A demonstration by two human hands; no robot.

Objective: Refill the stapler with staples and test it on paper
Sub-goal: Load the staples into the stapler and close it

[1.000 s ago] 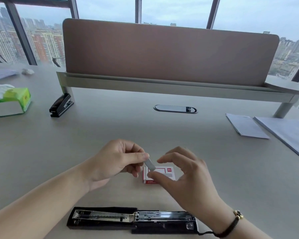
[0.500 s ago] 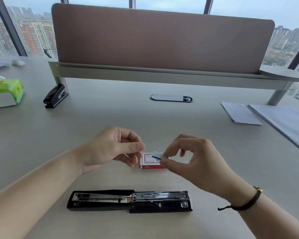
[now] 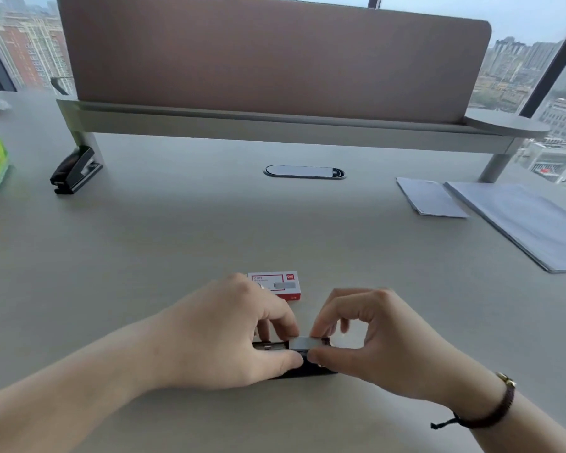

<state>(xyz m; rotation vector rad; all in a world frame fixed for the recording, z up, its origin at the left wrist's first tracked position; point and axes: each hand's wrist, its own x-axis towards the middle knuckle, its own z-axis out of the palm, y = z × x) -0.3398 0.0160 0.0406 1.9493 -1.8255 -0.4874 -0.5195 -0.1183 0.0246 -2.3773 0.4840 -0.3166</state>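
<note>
The table (image 3: 144,256) is seen carrying everything. Well beyond the grip and off to its right, paper (image 3: 432,199) is laid flat; a staple box (image 3: 275,285) lies just beyond the grip.

Directly under both hands the opened stapler (image 3: 294,371) is lain flat, its long axis running left to right, most of it hidden by the hands. The left hand (image 3: 223,338) is pressed on its left part, thumb and fingers closed about the body to steady it.

The staple strip (image 3: 303,343) is clamped in the grip of the right hand (image 3: 373,348) between thumb and forefinger, held just over the metal channel and parallel to it. Whether it is already seated cannot be told.

The coming move is judged to turn on that alignment: the strip must be lowered straight into the channel, a job for the right hand, which is the nearer.
</note>
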